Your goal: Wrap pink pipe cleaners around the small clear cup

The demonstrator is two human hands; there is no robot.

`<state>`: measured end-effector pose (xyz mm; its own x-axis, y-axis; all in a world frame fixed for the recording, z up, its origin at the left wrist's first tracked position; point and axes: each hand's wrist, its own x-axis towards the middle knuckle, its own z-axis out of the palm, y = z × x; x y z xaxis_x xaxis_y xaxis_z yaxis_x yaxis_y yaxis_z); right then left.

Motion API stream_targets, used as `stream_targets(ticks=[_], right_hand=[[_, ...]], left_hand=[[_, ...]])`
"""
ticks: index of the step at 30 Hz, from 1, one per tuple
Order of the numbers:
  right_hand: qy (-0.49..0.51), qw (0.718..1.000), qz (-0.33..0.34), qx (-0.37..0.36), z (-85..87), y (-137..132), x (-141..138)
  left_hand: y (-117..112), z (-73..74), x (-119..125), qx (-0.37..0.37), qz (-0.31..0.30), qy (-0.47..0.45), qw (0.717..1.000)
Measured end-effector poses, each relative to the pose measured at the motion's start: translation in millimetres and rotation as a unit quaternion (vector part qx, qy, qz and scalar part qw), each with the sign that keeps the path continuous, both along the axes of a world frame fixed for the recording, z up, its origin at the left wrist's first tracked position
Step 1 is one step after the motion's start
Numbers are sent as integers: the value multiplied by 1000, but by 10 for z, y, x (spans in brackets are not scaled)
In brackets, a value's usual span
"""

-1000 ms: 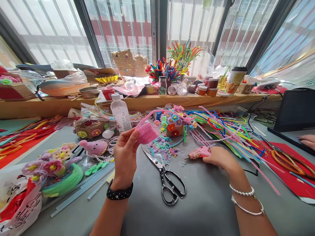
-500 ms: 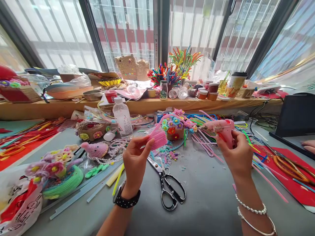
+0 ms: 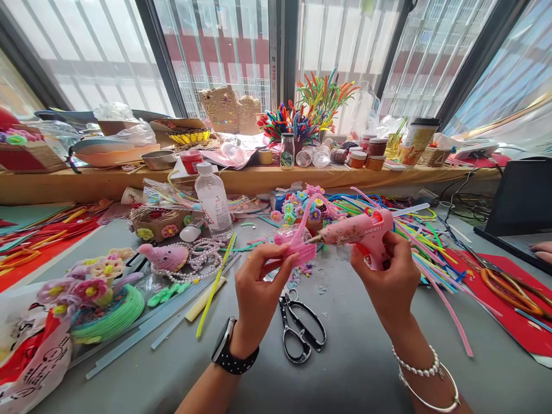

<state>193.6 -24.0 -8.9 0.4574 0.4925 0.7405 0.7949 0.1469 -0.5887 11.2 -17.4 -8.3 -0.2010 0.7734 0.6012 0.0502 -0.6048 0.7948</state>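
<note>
Between thumb and fingers, my left hand (image 3: 263, 293) pinches a small pink piece made of pipe cleaners (image 3: 305, 253), with one loose strand arching up from it. My right hand (image 3: 388, 282) is wrapped round a pink hot glue gun (image 3: 357, 230), a clear glue stick poking out of its back. The gun's metal nozzle points left, right at the edge of the pink piece; whether they touch I cannot tell. Below the hands, black-handled scissors (image 3: 302, 328) lie on the grey table (image 3: 345, 368), their blades partly hidden behind my left hand.
A water bottle (image 3: 212, 201), pearl strings (image 3: 202, 259) and a green crescent with flowers (image 3: 110, 313) lie to the left. Loose pipe cleaners (image 3: 431, 253) spread on the right, beside orange-handled scissors (image 3: 504, 287). Another person's hand (image 3: 542, 252) rests at a laptop (image 3: 517, 201).
My hands have come closer together. The glue gun moved left and down, its nozzle now at the pink piece, which shifted right with my left hand.
</note>
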Motion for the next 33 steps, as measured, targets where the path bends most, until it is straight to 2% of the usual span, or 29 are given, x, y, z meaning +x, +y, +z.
stream_targets(ticks=[8,33], right_hand=[[-24,1000,0,0,-41,-2,-48],[-21,1000,-14,-9,-77,0,-25]], left_hand=[[1,-32,15,9,-16,16,1000],[6,-36,12,7,-15,15,1000]])
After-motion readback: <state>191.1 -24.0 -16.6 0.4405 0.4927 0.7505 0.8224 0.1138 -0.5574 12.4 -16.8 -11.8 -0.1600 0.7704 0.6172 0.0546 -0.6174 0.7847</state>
